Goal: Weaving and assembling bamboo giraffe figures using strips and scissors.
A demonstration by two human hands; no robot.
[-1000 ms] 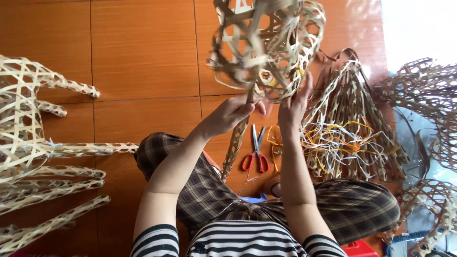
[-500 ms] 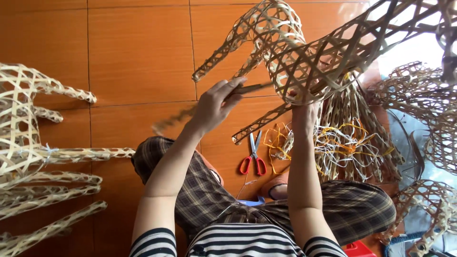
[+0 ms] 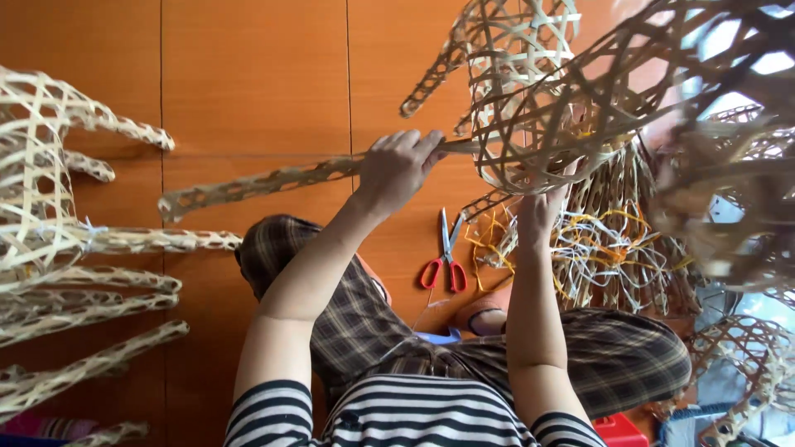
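Note:
I hold a pale open-weave bamboo frame (image 3: 571, 99) up in front of me, over my lap. My left hand (image 3: 399, 168) is shut on one of its long woven legs (image 3: 257, 182), which stretches out level to the left. My right hand (image 3: 542, 209) grips the lower rim of the frame's rounded body from beneath; its fingers are partly hidden by the weave. Another woven leg (image 3: 439, 66) hangs from the top of the frame. A blurred part of the weave (image 3: 729, 124) fills the upper right, close to the camera.
Red-handled scissors (image 3: 445, 265) lie on the orange tiled floor (image 3: 248, 83) past my knees. A tangle of yellow and white strips (image 3: 617, 248) lies to their right. Similar woven frames stand at the left (image 3: 50, 215) and at the lower right (image 3: 745, 364). A red box (image 3: 619, 430) sits by my right leg.
The woven frame has turned and come closer to the camera. The leg in my left hand has swung from pointing down to lying level toward the left. My right hand stays under the body.

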